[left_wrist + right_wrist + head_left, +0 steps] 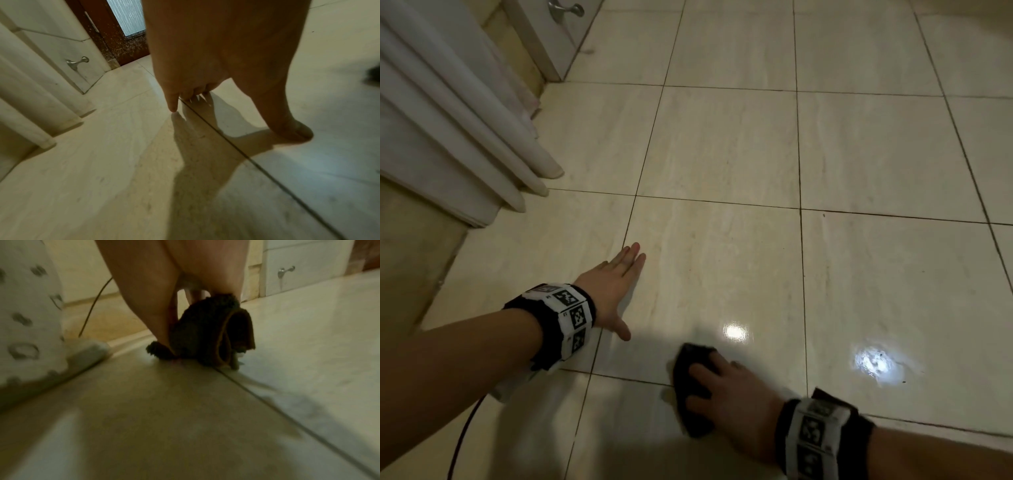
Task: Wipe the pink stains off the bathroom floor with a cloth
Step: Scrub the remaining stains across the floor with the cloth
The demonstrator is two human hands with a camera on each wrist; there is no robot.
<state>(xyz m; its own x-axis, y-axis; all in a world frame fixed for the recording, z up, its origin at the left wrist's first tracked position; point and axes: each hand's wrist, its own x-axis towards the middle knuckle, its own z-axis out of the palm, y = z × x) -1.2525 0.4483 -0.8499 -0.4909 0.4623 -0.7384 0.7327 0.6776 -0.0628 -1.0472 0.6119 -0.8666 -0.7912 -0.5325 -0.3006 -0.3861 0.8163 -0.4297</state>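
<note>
Lower centre of the head view: dark cloth (pixel 692 387) bunched and folded on the cream tiled floor (pixel 722 144), straddling a dark grout line. Right hand (pixel 726 394) on top of it, fingers curled over the fabric and thumb against its lower edge, gripping and pressing down. In the right wrist view, cloth (pixel 205 334) dark and shaggy, almost black-brown, nubby pile on the outer face, a smoother brown folded flap with a paler hem hanging at its right side; lower edge touching the tile at the grout line. Colour hard to fix in the dim, blurred light. No pink mark legible around the cloth in any view. Left hand (pixel 613 291) at left of centre in the head view, flat on the floor, fingers straight and together, thumb splayed toward the cloth, holding nothing; well apart from the cloth. Left wrist view: fingertips (pixel 172 108) touching the tile beside a grout line. Marker-patterned bands on both wrists. Glossy floor, two bright light reflections at lower right of the head view. White pleated curtain (pixel 448 120) at upper left; metal door stopper (pixel 566 10) at the top edge.
</note>
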